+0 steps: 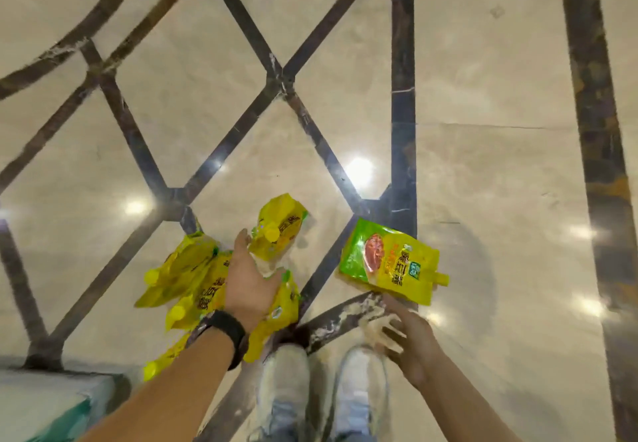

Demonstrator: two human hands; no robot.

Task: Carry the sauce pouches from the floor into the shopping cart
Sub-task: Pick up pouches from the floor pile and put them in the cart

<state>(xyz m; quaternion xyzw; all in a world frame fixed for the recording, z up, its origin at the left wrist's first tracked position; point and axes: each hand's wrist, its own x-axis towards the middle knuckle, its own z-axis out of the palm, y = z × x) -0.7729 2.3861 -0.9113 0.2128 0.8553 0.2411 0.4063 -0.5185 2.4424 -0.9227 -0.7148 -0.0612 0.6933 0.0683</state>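
Observation:
Several yellow-green sauce pouches with yellow caps lie on the marble floor. My left hand [250, 279], with a black wristband, reaches down over a heap of pouches [188, 276] and grips one upright pouch [279, 224] near its cap. Another pouch [392, 265] lies flat to the right, apart from the heap. Just below that pouch hovers my right hand [405, 338], fingers spread and holding nothing. The shopping cart is not in view.
The polished floor [483, 96] is beige with dark inlaid bands in a diamond pattern. My two pale shoes [322, 390] stand just below the pouches. A white and green object [41, 407] sits at the bottom left corner.

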